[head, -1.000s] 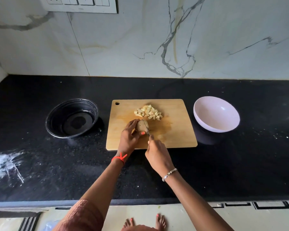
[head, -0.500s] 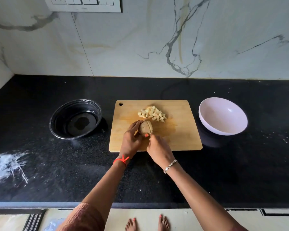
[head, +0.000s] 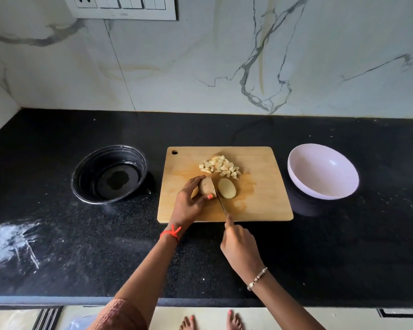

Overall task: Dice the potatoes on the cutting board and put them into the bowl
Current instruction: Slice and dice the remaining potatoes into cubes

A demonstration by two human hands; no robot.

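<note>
1. One potato half [head: 206, 186] is gripped by the left hand [head: 188, 201].
2. The knife [head: 221, 202] is clasped in the right hand [head: 240, 244], its blade set between that half and the freed half [head: 227, 188], just right of it.
3. Both halves' long axes are laid along the blade, away from the hands.

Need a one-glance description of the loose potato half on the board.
Find the wooden cutting board on the black counter. Just right of the knife blade lies the potato half. It alone is a smooth pale oval, cut face up, unheld and undiced.
</note>
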